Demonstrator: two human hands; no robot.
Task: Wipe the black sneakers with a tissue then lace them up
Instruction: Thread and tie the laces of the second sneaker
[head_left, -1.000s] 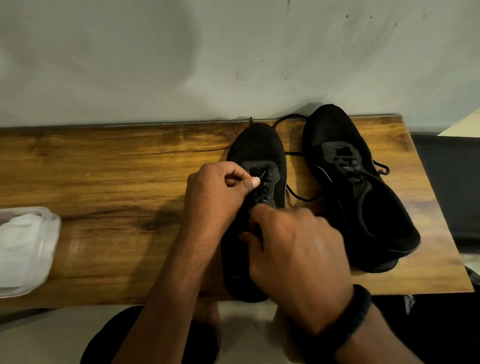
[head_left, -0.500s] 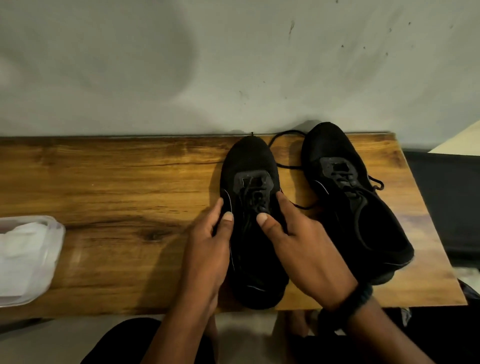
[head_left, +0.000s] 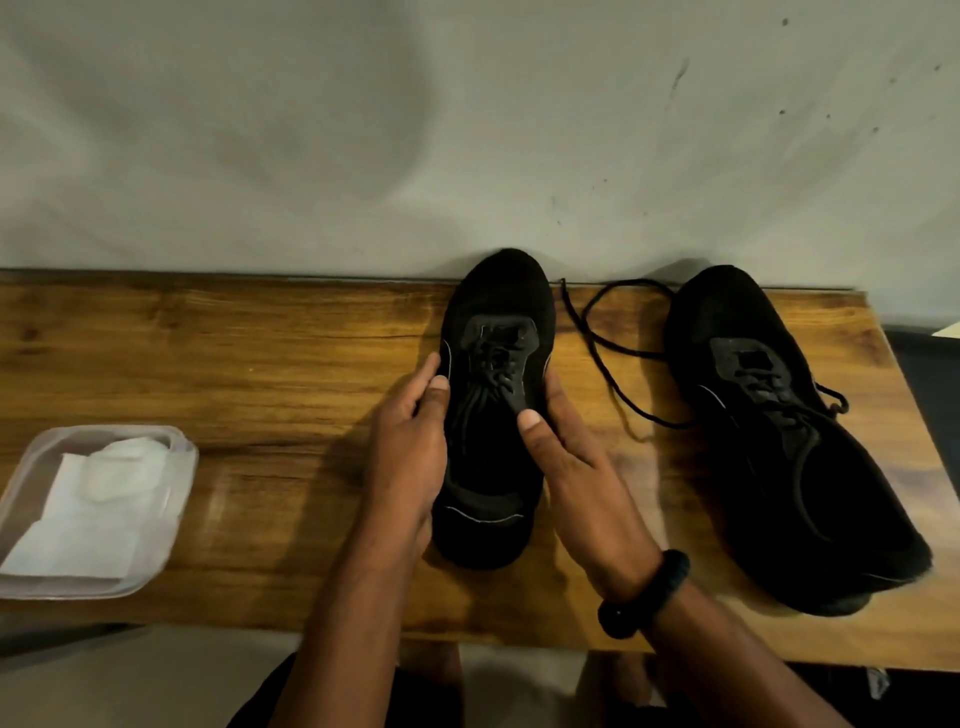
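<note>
Two black sneakers stand on a wooden bench (head_left: 260, 374), toes toward the wall. The left sneaker (head_left: 493, 462) is laced, and both my hands hold it by its sides. My left hand (head_left: 410, 457) lies along its left flank, thumb and index finger at the upper. My right hand (head_left: 582, 478) grips the right flank with its thumb pressed on the lacing; its fingers are hidden behind the shoe. The right sneaker (head_left: 779, 441) sits apart at the bench's right end, angled. A loose black lace (head_left: 602, 358) trails from it across the wood between the two shoes.
A clear plastic tray (head_left: 179, 467) holding white tissues (head_left: 98, 499) sits at the bench's left front. A grey wall (head_left: 467, 130) rises right behind the bench. The bench's front edge runs just below my wrists, and its right end lies beyond the right sneaker.
My hands left the laces and took the left sneaker by its sides. The sneaker has slid left, away from the right one, with its toe at the wall. The loose lace now lies exposed.
</note>
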